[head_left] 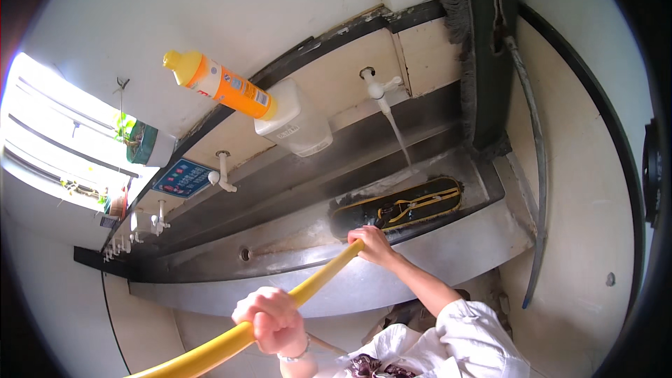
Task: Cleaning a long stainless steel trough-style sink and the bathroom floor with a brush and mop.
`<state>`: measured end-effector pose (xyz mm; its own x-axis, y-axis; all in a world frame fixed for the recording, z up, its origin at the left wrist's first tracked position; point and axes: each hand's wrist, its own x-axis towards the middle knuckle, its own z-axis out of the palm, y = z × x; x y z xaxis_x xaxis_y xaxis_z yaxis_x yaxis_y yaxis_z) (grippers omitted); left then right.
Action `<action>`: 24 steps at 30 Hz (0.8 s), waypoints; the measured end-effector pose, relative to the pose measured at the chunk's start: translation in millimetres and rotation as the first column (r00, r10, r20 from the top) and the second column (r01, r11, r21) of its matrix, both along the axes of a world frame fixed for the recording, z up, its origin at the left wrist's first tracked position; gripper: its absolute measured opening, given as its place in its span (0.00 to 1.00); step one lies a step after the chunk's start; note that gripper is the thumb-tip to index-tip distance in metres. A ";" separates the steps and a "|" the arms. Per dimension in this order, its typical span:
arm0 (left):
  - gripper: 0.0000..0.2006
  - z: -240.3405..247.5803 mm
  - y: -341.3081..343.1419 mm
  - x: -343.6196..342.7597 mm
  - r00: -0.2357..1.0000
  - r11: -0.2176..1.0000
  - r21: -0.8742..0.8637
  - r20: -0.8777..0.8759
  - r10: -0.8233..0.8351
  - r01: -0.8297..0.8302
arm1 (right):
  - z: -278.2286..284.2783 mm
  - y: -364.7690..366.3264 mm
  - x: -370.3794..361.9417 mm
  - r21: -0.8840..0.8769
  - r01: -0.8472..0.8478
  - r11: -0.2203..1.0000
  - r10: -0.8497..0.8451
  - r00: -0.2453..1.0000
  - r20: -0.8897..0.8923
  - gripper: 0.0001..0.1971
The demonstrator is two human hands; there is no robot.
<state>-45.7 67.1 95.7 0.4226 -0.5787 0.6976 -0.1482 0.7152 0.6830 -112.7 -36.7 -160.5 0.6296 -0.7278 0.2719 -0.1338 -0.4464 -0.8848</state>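
A flat mop has a yellow pole (323, 281) that runs from the lower left up to its long dark head (428, 201), which has yellow edging and a yellow frame. The head lies in a long metal sink trough (290, 227). My left hand (269, 316) is wrapped round the pole lower down, a band at its wrist. Farther up, nearer the mop head, my right hand (374, 246) grips the same pole. From a white tap (378, 88), a thin stream of water falls into the trough just behind the mop head.
An orange bottle with a yellow cap (222, 85) and a white plastic container (297, 120) stand by the wall. More taps (222, 173) line the left. A grey hose (533, 147) hangs at the right, beside a dark post (490, 63). A potted plant (142, 141) is near the window.
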 end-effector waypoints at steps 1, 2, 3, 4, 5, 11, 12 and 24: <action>0.17 3.8 3.3 3.0 1.000 1.000 -0.004 0.004 -0.006 0.006 | 1.4 -3.2 3.2 -0.004 0.006 1.000 -0.006 1.000 0.004 0.04; 0.17 7.7 9.8 4.1 1.000 1.000 -0.018 0.022 -0.019 0.019 | 2.1 -6.4 6.0 -0.041 -0.043 0.998 0.043 0.999 -0.009 0.02; 0.17 11.7 16.9 2.8 0.999 0.999 -0.027 0.037 -0.020 0.021 | 7.2 -5.9 7.3 -0.071 -0.104 0.992 0.103 0.994 -0.027 0.02; 0.16 15.8 17.4 0.8 0.998 0.998 -0.060 0.057 -0.013 0.017 | 11.8 -11.3 11.1 -0.054 -0.146 0.988 0.145 0.989 -0.025 0.02; 0.16 17.1 15.7 0.8 0.998 0.998 -0.059 0.057 -0.006 0.010 | 16.4 -15.4 15.0 -0.038 -0.153 0.987 0.153 0.988 -0.022 0.01; 0.13 -14.0 -22.1 -2.9 0.978 0.891 0.408 0.025 0.207 -0.199 | -16.9 -49.4 11.7 -0.171 -0.095 0.981 0.047 0.963 -0.265 0.09; 0.14 -32.3 -29.6 8.6 0.996 0.906 0.416 0.079 0.049 -0.077 | -23.5 -49.6 4.1 -0.171 -0.094 0.981 0.047 0.964 -0.262 0.09; 0.16 -45.8 -51.9 25.0 0.998 0.975 0.219 -0.039 -0.041 0.048 | -88.0 -59.6 -60.2 0.177 0.078 0.981 0.053 0.771 -0.635 0.13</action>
<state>-20.7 15.2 50.0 0.4142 -0.7348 0.5371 -0.0934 0.5527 0.8282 -172.9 -96.3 -248.5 0.6003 -0.7313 -0.3237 -0.6974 -0.2805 -0.6595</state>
